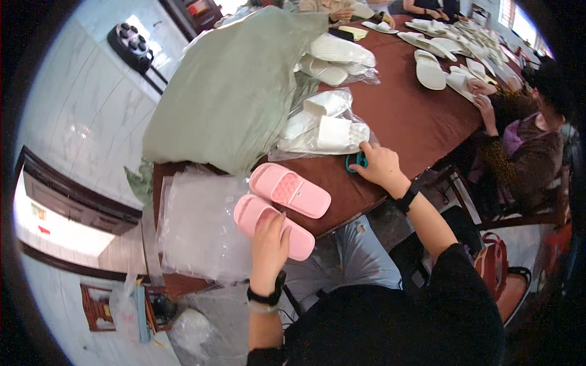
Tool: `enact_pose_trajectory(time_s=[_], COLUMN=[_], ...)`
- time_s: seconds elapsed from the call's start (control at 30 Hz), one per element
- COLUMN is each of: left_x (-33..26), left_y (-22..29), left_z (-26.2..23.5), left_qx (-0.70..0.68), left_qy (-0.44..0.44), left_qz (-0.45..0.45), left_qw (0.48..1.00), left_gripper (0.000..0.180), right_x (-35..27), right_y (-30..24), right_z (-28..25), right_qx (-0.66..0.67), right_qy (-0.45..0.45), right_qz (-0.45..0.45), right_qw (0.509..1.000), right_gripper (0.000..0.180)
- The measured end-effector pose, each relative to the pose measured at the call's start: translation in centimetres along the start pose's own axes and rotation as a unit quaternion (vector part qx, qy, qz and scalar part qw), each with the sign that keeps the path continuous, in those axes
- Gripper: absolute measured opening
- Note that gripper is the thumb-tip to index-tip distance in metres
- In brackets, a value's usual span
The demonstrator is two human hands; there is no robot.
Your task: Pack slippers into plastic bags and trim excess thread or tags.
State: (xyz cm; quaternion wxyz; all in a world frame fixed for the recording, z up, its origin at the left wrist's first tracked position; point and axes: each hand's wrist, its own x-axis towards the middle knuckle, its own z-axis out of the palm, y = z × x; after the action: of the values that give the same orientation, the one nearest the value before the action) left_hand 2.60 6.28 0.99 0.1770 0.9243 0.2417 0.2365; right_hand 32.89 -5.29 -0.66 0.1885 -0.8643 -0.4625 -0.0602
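Lower centre: left hand rests flat, fingers released, on the near pink slipper; its mate lies unbagged beside. Right hand grips a teal tool. Beyond, bagged white slippers look finished on the surface.

The teal tool is mostly hidden under the right hand, so its kind cannot be told; the left hand covers part of the near slipper; the far slippers blur together at the desk's far end
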Motion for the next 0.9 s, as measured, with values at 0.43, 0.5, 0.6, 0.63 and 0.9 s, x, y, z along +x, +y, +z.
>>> enact_pose_trajectory(time_s=[0.43, 0.5, 0.6, 0.63, 0.9], left_x=[0.4, 1.8, 3.0, 3.8, 6.3], left_y=[-4.2, -8.8, -16.6, -18.1, -18.9], left_z=[-6.1, -7.7, -6.8, -6.0, -3.5], left_qx=[0.050, 0.018, 0.072, 0.040, -0.197], left_qy=[0.124, 0.132, 0.063, 0.012, -0.111], left_qz=[-0.219, -0.198, -0.188, -0.211, -0.289], left_qw=[0.967, 0.971, 0.978, 0.977, 0.930], left_gripper=[0.022, 0.023, 0.032, 0.034, 0.030], right_x=[-10.1, -11.3, -11.5, -12.0, -8.7], right_y=[9.2, 6.5, -0.5, -1.6, -9.7], right_z=[-6.6, -6.8, -4.7, -3.2, 2.3], right_qx=[0.421, 0.590, 0.685, 0.705, 0.645], right_qy=[-0.199, -0.259, -0.325, -0.342, -0.518], right_qz=[0.114, 0.098, 0.065, 0.046, 0.015], right_qw=[0.877, 0.758, 0.648, 0.620, 0.562], right_gripper=[0.057, 0.065, 0.077, 0.080, 0.061])
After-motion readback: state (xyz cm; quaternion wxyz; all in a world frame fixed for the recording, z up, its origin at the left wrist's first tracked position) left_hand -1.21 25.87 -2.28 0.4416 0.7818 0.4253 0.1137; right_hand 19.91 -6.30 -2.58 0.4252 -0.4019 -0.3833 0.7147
